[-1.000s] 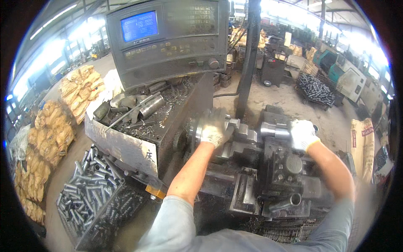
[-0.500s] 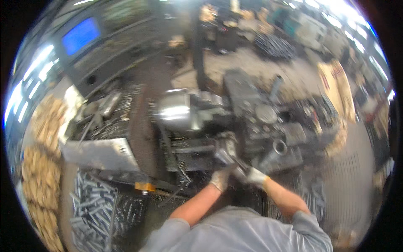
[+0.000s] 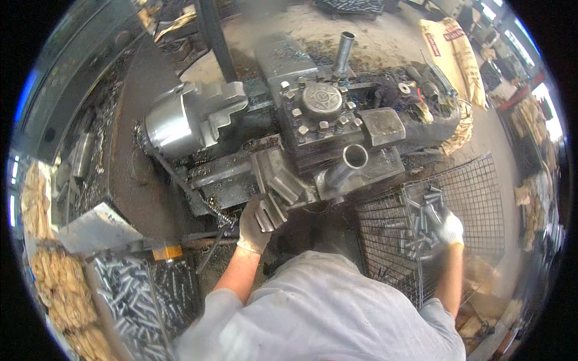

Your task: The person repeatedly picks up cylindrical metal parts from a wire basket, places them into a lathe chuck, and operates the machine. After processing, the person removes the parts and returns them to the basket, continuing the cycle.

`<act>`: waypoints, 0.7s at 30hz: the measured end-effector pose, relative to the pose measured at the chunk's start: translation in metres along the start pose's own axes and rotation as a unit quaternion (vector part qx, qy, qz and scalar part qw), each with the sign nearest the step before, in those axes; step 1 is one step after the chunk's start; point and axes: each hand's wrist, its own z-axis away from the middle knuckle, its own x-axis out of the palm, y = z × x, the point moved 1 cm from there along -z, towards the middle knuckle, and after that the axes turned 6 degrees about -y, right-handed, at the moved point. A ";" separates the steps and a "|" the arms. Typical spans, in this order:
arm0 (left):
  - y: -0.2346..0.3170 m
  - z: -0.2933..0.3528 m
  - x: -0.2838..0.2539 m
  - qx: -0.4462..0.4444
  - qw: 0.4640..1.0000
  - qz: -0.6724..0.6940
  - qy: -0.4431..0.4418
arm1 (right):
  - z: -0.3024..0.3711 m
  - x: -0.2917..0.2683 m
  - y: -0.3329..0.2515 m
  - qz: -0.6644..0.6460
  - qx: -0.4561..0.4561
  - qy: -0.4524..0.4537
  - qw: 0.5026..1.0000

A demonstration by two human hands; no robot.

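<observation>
A slotted metal piece [image 3: 271, 218], grey and shiny along its ridges, sits in the left grip [image 3: 251, 230], whose gloved fingers are curled around its near side and closed on it; how much of the piece the palm hides cannot be told. Well to the right of that grip, the right grip [image 3: 450, 228], also gloved, is down among loose metal tubes [image 3: 416, 231] in a wire basket [image 3: 484, 192]; its fingers are blurred and partly hidden, so whether they have hold of a tube cannot be told. Just beyond the left grip, an angled metal block [image 3: 288, 185] rises on the machine. Farther off and to the left of that grip is a bright chuck [image 3: 173, 127] with stepped jaws. Beyond and to the right stands a bolted tool post [image 3: 321, 99] under a round cap. Between the two grips, a wide-mouthed tube [image 3: 348, 163] tilts toward the right, and past the tool post another tube [image 3: 344, 53] stands nearly upright. Left of the left grip and nearer the person, a bin of tubes [image 3: 129, 295] lies below a yellow block [image 3: 167, 253]. Far beyond the right grip leans a tan sack [image 3: 454, 57].
</observation>
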 end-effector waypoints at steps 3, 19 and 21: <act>0.007 0.016 0.005 0.004 0.999 0.001 0.040 | -0.008 -0.010 -0.145 -0.306 -0.265 0.066 0.912; 0.053 0.019 -0.043 0.012 0.988 -0.147 0.047 | -0.003 0.087 -0.388 0.006 -0.424 0.037 0.905; 0.063 0.017 -0.051 0.036 0.992 -0.120 0.014 | -0.007 0.065 -0.384 -0.136 -0.464 -0.002 0.875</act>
